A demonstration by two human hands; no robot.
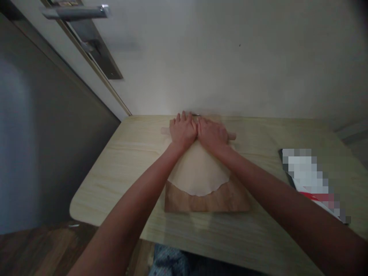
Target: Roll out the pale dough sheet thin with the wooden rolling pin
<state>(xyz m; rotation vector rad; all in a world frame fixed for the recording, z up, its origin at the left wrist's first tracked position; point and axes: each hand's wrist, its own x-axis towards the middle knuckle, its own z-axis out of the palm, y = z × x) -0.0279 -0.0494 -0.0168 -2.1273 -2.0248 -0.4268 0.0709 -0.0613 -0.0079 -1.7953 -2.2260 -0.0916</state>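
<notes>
A light wooden rolling pin (232,136) lies crosswise at the far part of a wooden board (207,204), its ends showing beyond my hands. Under it a thin, pale sheet of dough (199,172) spreads over the board, its rounded near edge short of the board's front. My left hand (183,130) rests palm down on the pin with fingers stretched forward and apart. Beside it, thumbs close together, my right hand (212,132) also presses flat on the pin, its fingers somewhat blurred. Both hands hide the pin's middle and the dough's far side.
The pale wood-grain table (115,165) meets a white door (215,57) at its far edge. A metal door handle (77,12) juts out at upper left. On the table's right lies a flat dark-edged item (287,168), mostly pixelated, with a red band.
</notes>
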